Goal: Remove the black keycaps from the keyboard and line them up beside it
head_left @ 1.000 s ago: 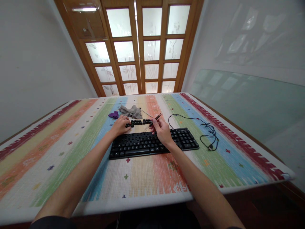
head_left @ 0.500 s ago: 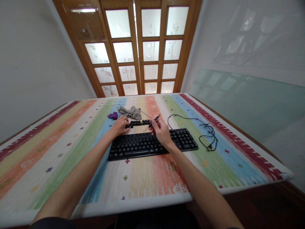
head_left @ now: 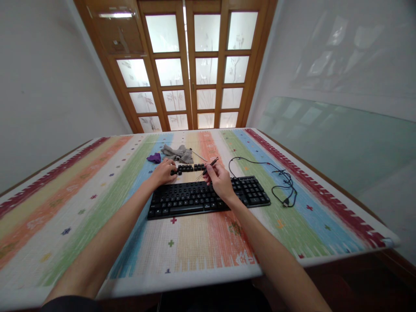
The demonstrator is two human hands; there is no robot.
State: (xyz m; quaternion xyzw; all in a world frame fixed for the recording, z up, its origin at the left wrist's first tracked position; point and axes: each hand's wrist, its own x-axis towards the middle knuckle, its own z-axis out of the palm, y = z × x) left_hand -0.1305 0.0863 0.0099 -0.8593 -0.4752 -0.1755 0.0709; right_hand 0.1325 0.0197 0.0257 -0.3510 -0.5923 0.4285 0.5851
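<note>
A black keyboard (head_left: 191,201) lies across the table, with the upper rows bare of keycaps on its left and middle part. Behind it stands a row of loose black keycaps (head_left: 186,168). My left hand (head_left: 164,172) is at the left end of that row, its fingers bent and closed on a black keycap (head_left: 174,172). Over the keyboard's back edge, my right hand (head_left: 220,180) grips a keycap puller (head_left: 209,165) with a dark handle. The puller's thin wire loops point down and left, between the keycap row and the keyboard. My right palm hides some keys.
A crumpled grey cloth (head_left: 177,154) and a small purple cloth (head_left: 154,158) lie beyond the keycaps. A thin rod (head_left: 198,154) rests beside the grey cloth. The keyboard's black cable (head_left: 286,180) is coiled at right on the striped tablecloth (head_left: 107,208).
Both hands keep nearly the same place and hold. The view has shifted very slightly.
</note>
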